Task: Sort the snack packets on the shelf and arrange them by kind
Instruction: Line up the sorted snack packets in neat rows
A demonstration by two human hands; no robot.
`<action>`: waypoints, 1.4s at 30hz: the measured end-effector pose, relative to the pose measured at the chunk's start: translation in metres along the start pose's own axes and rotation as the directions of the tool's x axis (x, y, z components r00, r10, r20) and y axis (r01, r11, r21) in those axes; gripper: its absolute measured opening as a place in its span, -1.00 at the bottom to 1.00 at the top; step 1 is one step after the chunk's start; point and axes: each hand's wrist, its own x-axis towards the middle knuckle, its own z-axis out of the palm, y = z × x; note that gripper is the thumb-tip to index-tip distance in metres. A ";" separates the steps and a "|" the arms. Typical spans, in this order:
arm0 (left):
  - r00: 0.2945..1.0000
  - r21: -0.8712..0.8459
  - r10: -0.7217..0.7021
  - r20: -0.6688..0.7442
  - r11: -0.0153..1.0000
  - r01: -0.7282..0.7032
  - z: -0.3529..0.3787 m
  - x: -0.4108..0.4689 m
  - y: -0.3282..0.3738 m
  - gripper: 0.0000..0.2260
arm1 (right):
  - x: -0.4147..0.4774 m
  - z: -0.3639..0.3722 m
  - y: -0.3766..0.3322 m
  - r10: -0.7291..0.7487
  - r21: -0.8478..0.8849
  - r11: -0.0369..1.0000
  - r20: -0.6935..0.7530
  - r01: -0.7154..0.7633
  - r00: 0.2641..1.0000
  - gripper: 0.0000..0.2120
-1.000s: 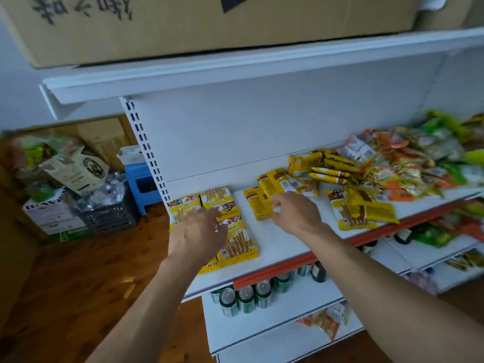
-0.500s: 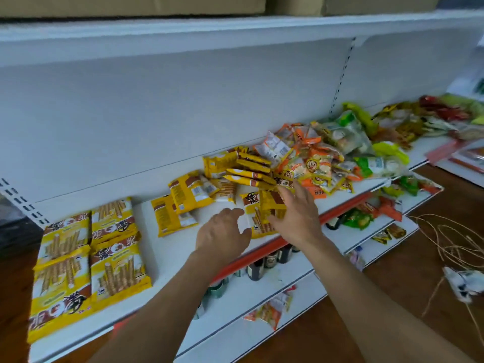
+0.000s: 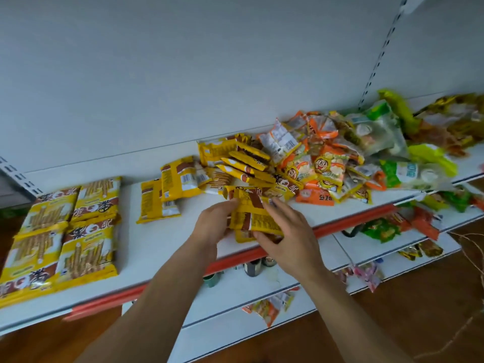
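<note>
A white shelf [image 3: 167, 247] carries the snack packets. Both hands hold a yellow and brown biscuit-stick packet [image 3: 258, 220] just above the shelf's front edge. My left hand [image 3: 212, 226] grips its left side. My right hand [image 3: 286, 237] pinches its lower right corner, thumb underneath. At the far left several yellow packets of the same kind [image 3: 65, 229] lie flat in neat rows. Two more yellow packets [image 3: 167, 192] lie behind my left hand. Behind my hands is a loose heap of yellow packets [image 3: 241, 161], running into orange packets [image 3: 322, 166] and green packets [image 3: 416, 171] further right.
The shelf has a red price strip [image 3: 235, 258] along its front. Lower shelves [image 3: 262, 286] hold cans, bottles and more loose packets. A perforated upright [image 3: 382, 51] divides the back panel. Wooden floor with thin cord [image 3: 471, 247] lies at the right.
My view has swung right and closer to the shelf. My right hand lifted a yellow packet off the heap's edge, and my left hand came over from the sorted rows to grip it too.
</note>
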 end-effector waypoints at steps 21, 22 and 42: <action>0.946 -0.290 0.263 -0.191 0.905 -0.311 -0.107 -0.055 0.025 -0.49 | 0.037 0.060 -0.143 -0.234 0.389 0.893 -0.030 0.227 0.972 -0.64; 0.939 -0.274 0.267 -0.217 0.907 -0.321 -0.117 -0.056 0.026 -0.51 | 0.039 0.063 -0.153 -0.240 0.411 0.885 -0.003 0.220 0.971 -0.63; 0.819 -0.066 0.108 -0.564 0.982 -0.174 -0.371 0.010 0.052 -0.77 | 0.133 0.164 -0.276 0.326 0.604 0.656 0.315 -0.453 0.891 -0.96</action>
